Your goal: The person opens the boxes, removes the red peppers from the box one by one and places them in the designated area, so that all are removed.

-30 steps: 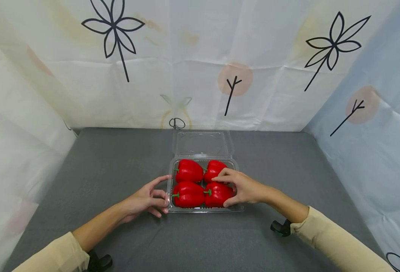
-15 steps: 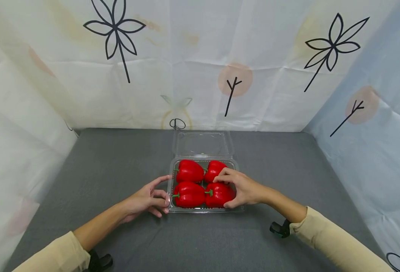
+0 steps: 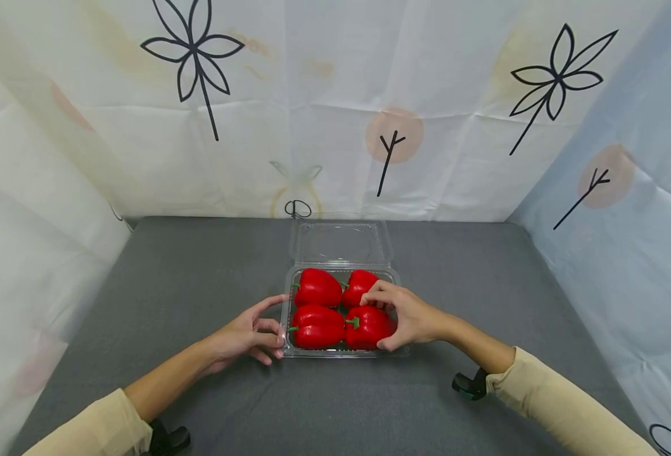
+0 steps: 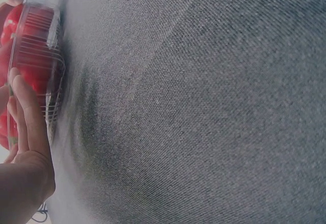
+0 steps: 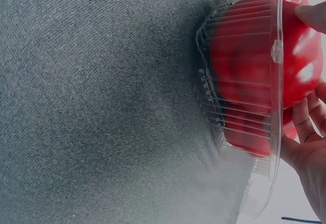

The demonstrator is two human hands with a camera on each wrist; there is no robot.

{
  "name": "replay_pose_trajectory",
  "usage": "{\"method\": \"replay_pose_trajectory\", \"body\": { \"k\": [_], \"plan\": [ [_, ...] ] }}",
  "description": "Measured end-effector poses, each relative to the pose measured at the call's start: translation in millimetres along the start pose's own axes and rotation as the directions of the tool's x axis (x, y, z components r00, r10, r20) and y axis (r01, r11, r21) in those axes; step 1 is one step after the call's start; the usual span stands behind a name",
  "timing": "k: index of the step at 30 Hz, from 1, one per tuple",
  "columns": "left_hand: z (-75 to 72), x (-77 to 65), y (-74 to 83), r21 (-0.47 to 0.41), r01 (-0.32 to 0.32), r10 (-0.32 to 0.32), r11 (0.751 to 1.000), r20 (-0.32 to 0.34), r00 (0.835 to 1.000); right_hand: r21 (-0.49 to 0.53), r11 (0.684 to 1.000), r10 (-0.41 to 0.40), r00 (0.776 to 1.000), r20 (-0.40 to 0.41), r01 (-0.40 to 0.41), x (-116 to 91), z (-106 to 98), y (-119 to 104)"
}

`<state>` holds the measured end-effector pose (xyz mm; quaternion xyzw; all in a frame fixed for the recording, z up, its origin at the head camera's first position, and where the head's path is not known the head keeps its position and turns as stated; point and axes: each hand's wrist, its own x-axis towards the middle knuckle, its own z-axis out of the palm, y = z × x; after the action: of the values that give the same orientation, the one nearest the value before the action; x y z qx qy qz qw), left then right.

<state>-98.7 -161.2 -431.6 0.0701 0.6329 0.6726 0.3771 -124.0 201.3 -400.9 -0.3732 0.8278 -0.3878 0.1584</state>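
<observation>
Several glossy red bell peppers with green stems sit in two rows in a clear plastic clamshell box (image 3: 345, 353). My right hand (image 3: 412, 315) grips the front right bell pepper (image 3: 367, 329), thumb at its near side and fingers over its far side. In the right wrist view this bell pepper (image 5: 300, 56) rises above the rim, with the thumb (image 5: 311, 16) on it. At the box's left rim, my left hand (image 3: 252, 332) touches the edge with fingers extended. The front left bell pepper (image 3: 317, 327) lies closest to it. The right fingers partly cover the back right bell pepper (image 3: 359, 285).
The box's transparent lid (image 3: 341, 242) lies folded back behind it, toward the rear cloth wall (image 3: 335, 126). Under everything is a grey cloth-covered table (image 3: 210, 266). Printed fabric also hangs at the left and right sides.
The front right bell pepper has turned slightly, its stem shifting a little to the right, with the right fingers still around it. My left hand stays at the rim.
</observation>
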Motion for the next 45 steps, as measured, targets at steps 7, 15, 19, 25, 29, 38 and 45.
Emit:
{"method": "replay_pose_trajectory", "body": {
  "k": [7, 15, 19, 25, 29, 38, 45],
  "plan": [
    [0.2, -1.0, 1.0, -0.006, 0.009, -0.009, 1.0, 0.0, 1.0, 0.051, 0.999, 0.012, 1.0, 0.003, -0.012, -1, -2, -1],
    [0.0, -1.4, 1.5, -0.006, 0.008, -0.008, 1.0, 0.003, 1.0, 0.082, 0.996, 0.026, 1.0, 0.008, -0.027, -4, -10, -3],
    [-0.2, -2.3, 1.6, -0.005, 0.001, -0.001, 1.0, -0.002, 1.0, 0.125, 0.991, 0.039, 0.999, 0.003, -0.039, -5, -16, -7],
    [-0.3, -2.9, 0.7, -0.006, -0.007, 0.007, 1.0, 0.004, 1.0, 0.177, 0.984, 0.018, 1.0, -0.012, -0.015, -7, -25, -14],
    [-0.2, -2.7, 0.0, 0.0, -0.009, 0.009, 1.0, 0.007, 1.0, 0.176, 0.984, 0.002, 0.999, -0.042, 0.005, -11, -33, -18],
    [-0.5, -1.9, -0.4, 0.004, -0.005, 0.005, 1.0, 0.006, 1.0, 0.075, 0.997, -0.005, 0.983, -0.182, 0.019, -23, -63, -14],
    [-0.6, -2.2, -1.5, -0.01, -0.01, 0.01, 1.0, 0.007, 1.0, 0.004, 1.0, 0.012, 0.952, -0.306, -0.011, -31, -84, -8]
  ]
}}
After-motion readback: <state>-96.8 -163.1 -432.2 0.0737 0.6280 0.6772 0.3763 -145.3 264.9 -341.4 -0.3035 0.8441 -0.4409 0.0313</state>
